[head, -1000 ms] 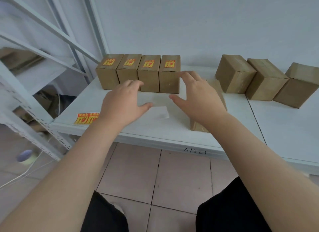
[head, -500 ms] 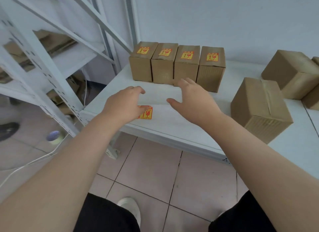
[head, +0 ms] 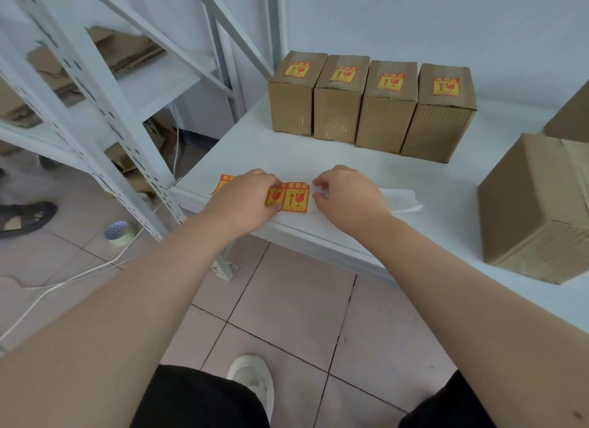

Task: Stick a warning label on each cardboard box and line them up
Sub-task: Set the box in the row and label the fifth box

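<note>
**Fifth Label Readied at Table's Edge**

A white shelving rack (head: pixel 95 86) stands at far left, with a tape roll (head: pixel 119 233) on the floor tiles beside its foot. At the front edge of the table (head: pixel 446 179), the person's left hand (head: pixel 245 201) has its fingers curled down over the label strip (head: pixel 293 197) and holds the left part of it. One orange-and-yellow warning label is fully exposed just right of the knuckles.

The strip's long axis runs left to right along the table edge, so it lies squarely between the two hands. The right hand (head: pixel 347 195) sits at the strip's right end, its fingers bent and drawn close together at the label's edge. Whether they already pinch a corner cannot be told from this angle. White backing paper (head: pixel 398 198) trails out to the right from under that hand.

Behind the hands, four labelled boxes (head: pixel 373 105) stand side by side, touching, each with a sticker on top. An unlabelled box (head: pixel 535 204) waits well apart to the right, with a second plain box (head: pixel 570 115) partly in view behind it.

The right hand is the nearer to both the free label edge and the bare box. A peel from right to left therefore looks the likely next move, with the left hand anchoring the strip.
</note>
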